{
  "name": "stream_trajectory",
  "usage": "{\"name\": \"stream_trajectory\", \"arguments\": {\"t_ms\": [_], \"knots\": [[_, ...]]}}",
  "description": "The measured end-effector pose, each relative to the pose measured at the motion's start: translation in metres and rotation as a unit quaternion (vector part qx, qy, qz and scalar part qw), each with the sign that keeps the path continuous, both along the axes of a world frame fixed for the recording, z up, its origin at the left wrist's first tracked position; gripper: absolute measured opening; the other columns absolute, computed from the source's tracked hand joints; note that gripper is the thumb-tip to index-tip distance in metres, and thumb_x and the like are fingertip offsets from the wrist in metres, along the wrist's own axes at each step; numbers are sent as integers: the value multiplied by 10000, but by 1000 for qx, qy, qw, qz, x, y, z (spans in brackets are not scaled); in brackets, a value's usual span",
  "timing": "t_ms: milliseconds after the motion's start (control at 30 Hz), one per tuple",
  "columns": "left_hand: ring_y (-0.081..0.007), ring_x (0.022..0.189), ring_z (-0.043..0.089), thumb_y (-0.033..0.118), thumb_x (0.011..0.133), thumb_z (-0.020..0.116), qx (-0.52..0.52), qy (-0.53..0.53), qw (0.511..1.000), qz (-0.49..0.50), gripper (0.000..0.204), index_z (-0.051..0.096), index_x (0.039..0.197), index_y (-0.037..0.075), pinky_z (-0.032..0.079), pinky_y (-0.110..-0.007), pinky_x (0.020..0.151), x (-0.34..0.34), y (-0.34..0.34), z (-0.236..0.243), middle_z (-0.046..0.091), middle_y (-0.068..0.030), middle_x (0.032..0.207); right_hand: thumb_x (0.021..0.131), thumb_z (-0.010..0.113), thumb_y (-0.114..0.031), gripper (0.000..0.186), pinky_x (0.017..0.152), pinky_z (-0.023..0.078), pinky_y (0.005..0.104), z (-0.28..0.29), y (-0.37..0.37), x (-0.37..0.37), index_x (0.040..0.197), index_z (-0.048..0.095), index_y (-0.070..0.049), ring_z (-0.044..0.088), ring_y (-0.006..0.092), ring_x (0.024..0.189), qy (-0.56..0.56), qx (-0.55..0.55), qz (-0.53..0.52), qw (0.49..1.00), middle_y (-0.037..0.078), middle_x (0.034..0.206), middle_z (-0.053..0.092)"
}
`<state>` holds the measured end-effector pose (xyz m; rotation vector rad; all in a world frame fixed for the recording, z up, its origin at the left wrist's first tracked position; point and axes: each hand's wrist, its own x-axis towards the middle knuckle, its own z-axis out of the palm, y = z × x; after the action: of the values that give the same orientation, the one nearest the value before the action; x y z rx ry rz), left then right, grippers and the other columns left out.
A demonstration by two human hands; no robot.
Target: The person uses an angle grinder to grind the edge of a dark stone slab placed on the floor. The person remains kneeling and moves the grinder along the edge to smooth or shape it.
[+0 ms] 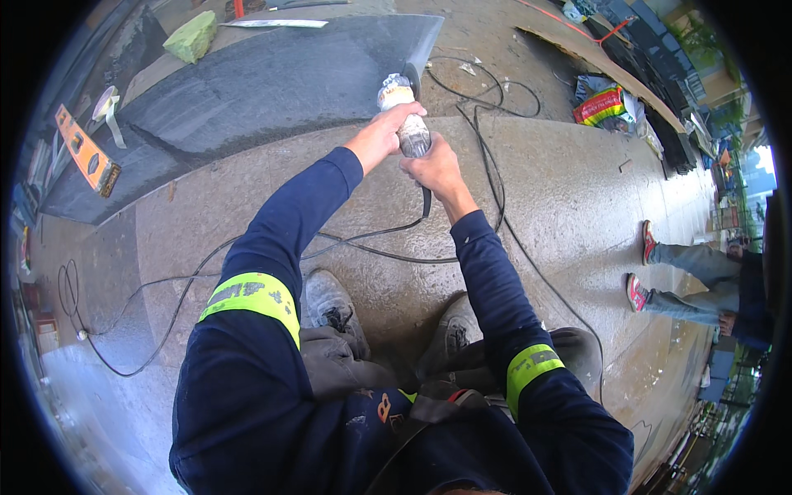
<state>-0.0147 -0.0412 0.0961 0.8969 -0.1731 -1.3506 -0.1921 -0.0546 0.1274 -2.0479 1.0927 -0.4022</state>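
Note:
With both hands I hold a dusty white angle grinder [396, 91], its cord trailing down from the back end. My left hand [384, 132] is closed around the body just behind the head. My right hand [433, 169] grips the rear part, lower and to the right. The dark guard and disc sit by the right edge of a large dark grey stone slab [272, 74]. An orange level [87, 148] and a white tape roll [105, 105] lie toward the slab's left end, and a pale green block [188, 37] is at its far edge.
Black cables [495, 165] loop across the wet paved ground around my feet. At the upper right are a warped board [610, 74], dark stacked material and a red-and-yellow bag [598, 107]. Another person [693, 280], in jeans and red shoes, stands to my right.

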Motion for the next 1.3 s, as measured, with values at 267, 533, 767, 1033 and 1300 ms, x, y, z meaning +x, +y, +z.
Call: {"name": "stream_trajectory", "arguments": {"t_ms": [267, 533, 767, 1033, 1300], "knots": [[-223, 706, 737, 96, 911, 906, 62, -2, 998, 10, 292, 684, 1097, 134, 652, -459, 641, -3, -7, 6, 701, -22, 859, 786, 905, -186, 613, 816, 658, 418, 1, 0, -2, 1300, 674, 55, 834, 283, 899, 17, -2, 0, 1000, 195, 1045, 827], [-231, 715, 742, 102, 910, 904, 60, 12, 998, 32, 278, 689, 1084, 126, 649, -461, 640, 1, -15, -18, 708, -31, 855, 772, 919, -255, 718, 971, 645, 461, -8, -4, 4, 1374, 676, 51, 827, 380, 1080, 42, 2, 0, 999, 248, 1154, 830], [-262, 695, 744, 96, 898, 899, 72, 23, 997, 23, 269, 690, 1063, 126, 650, -505, 637, 13, -25, -34, 721, -50, 838, 752, 965, -340, 814, 1076, 623, 510, -22, -17, 12, 1398, 653, 44, 786, 465, 1250, 50, 48, 15, 997, 306, 1289, 809], [-291, 695, 744, 87, 887, 902, 72, 29, 997, 19, 279, 685, 1061, 116, 658, -535, 647, 20, -31, -40, 717, -64, 833, 741, 973, -343, 803, 1072, 625, 515, -27, -19, 19, 1367, 666, 55, 788, 465, 1245, 43, 49, 13, 998, 314, 1285, 807], [-288, 678, 732, 62, 866, 894, 72, 26, 997, -4, 363, 654, 1135, 109, 660, -525, 640, 9, -17, -10, 683, -58, 853, 776, 920, -195, 591, 799, 659, 412, -11, -5, 5, 1252, 688, 67, 840, 277, 878, 13, -14, -6, 1000, 201, 1027, 833]]}}
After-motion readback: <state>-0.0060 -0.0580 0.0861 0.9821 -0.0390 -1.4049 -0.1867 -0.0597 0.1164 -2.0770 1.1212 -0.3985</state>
